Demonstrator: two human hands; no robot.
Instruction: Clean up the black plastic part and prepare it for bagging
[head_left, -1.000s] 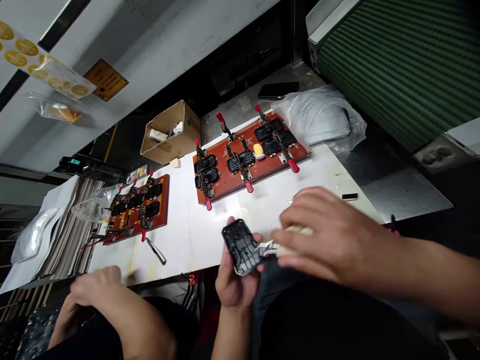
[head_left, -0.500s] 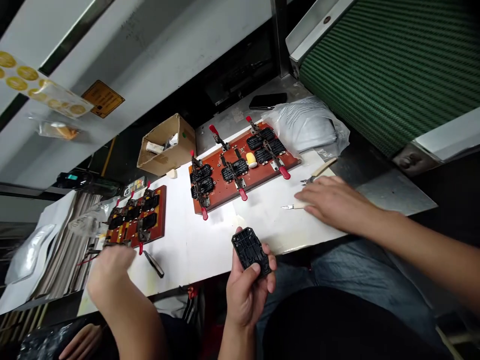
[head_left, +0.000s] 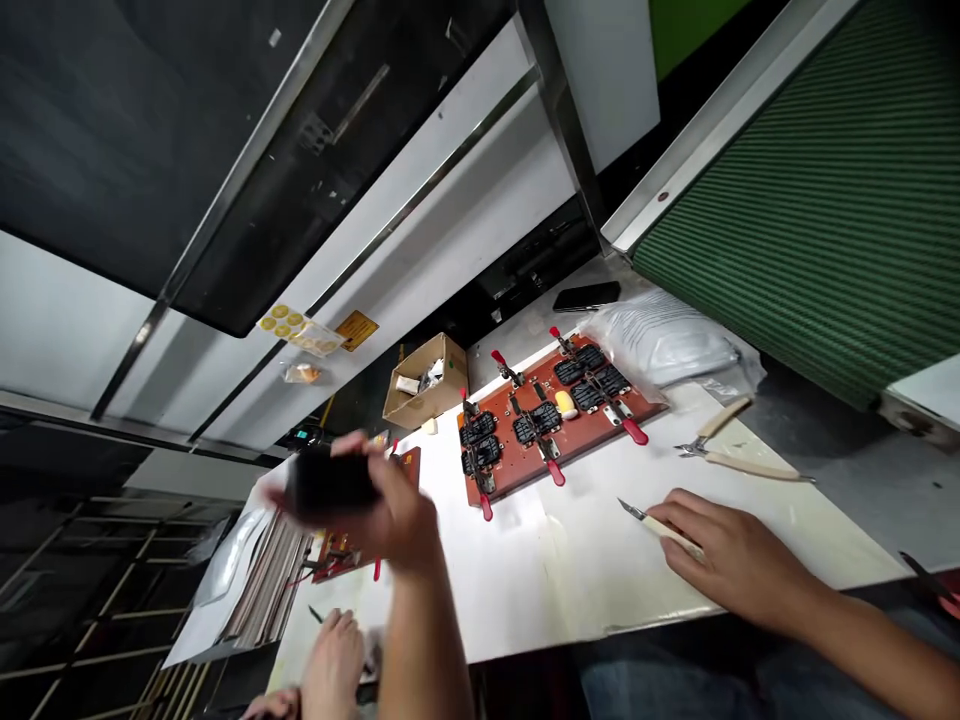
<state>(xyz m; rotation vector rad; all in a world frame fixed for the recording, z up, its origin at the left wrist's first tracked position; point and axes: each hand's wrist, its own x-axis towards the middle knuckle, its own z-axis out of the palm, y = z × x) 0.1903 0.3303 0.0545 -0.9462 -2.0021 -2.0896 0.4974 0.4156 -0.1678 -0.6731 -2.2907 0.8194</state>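
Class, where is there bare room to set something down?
Bare white paper shows between its near edge, the large red board and the knife; a narrower strip separates that board from the small red board. Crowded: among the clamps; at the right, by the pliers and right hand; at the left, by the left hand and another person's hand.

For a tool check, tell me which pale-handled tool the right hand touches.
The slim, single-bladed knife at the right hand; the other, the two-handled pliers, lies untouched beyond it, handles spread.

The workbench (head_left: 840, 440) carries a brown clamp board (head_left: 510, 462), cutting pliers (head_left: 699, 446) (handles (head_left: 726, 417) spread apart) and a phone (head_left: 587, 297).
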